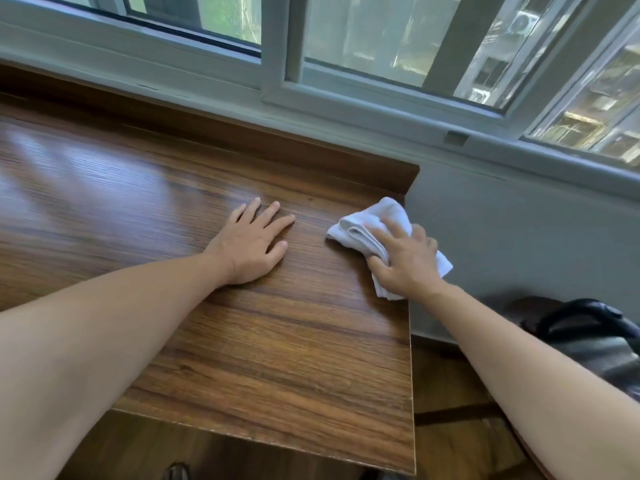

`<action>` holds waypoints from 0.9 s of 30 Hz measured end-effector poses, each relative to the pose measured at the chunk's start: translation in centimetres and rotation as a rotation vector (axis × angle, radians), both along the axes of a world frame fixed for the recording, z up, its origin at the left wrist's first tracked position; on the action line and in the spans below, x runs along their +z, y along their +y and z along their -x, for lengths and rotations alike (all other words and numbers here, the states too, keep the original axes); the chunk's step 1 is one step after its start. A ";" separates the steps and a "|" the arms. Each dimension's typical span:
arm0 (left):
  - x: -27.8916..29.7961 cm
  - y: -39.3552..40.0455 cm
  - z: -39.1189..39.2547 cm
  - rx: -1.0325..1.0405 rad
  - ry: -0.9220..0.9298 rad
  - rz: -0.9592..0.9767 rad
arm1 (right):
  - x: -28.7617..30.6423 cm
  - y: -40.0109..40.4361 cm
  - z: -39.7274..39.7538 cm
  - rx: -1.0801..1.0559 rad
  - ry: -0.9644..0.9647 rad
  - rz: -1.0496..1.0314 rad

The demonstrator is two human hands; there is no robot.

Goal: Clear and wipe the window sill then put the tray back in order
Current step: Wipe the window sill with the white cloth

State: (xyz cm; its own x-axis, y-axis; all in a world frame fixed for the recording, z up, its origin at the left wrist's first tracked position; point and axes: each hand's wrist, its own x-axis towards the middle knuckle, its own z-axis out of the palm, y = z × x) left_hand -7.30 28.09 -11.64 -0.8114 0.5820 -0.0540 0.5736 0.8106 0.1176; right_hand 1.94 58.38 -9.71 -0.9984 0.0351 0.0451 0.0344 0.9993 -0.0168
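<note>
The wooden window sill runs under the window as a wide brown board with a raised back lip. My left hand rests flat on it, fingers straight and spread. A crumpled white cloth lies at the sill's right end, close to the back corner. My right hand lies on top of the cloth, its thumb and fingers curled into the folds and holding it against the wood. No tray is in view.
The white window frame runs along the back. Right of the sill's end is a grey wall. A dark bag sits on the wooden floor below it. The sill's front edge is near me.
</note>
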 end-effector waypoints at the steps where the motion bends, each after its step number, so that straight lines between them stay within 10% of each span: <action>1: 0.1 0.0 -0.1 0.002 0.000 0.010 | 0.0 -0.3 -1.3 0.023 0.004 0.019; 21: 0.5 -0.1 -0.7 -0.022 -0.025 0.032 | 0.7 -6.9 -23.9 0.352 -0.032 0.220; 27: 0.3 -0.1 -0.3 -0.025 -0.029 0.012 | 2.0 -4.3 -12.7 -0.163 0.211 0.195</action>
State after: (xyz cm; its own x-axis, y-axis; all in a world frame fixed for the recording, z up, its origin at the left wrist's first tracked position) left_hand -7.01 28.02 -11.34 -0.7948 0.6010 -0.0844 0.5901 0.7977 0.1243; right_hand 14.59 54.10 -7.67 -0.9482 0.2225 0.2270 0.1694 0.9580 -0.2315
